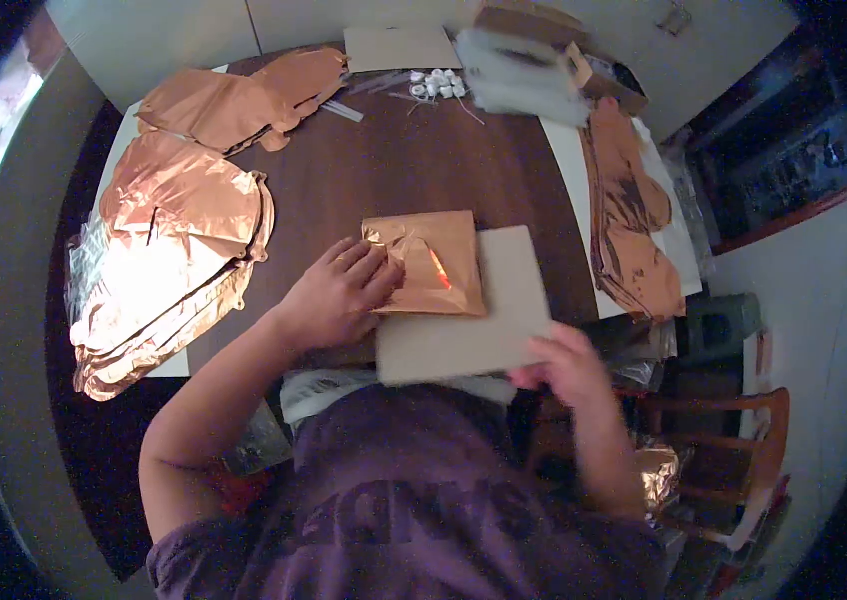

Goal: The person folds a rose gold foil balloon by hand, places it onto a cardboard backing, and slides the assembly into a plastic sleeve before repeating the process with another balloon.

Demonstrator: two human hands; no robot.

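A folded copper-coloured foil piece point(434, 262), roughly square and creased, lies near the table's front edge. My left hand point(344, 290) rests on its left side with the fingers stretched out over the foil. Partly under the foil is a flat greyish-beige cardboard sheet point(474, 345), set at a slight angle and reaching past the table edge towards my body. My right hand point(564, 365), slightly blurred, grips the sheet at its lower right edge.
Flat copper foil shapes lie in stacks at the left point(184, 190), back left point(244, 100) and right point(634, 200). Small white rolls point(437, 84) sit at the back, beside clear plastic bags point(524, 75) and an open cardboard box point(609, 80). A wooden chair point(764, 450) stands at the right.
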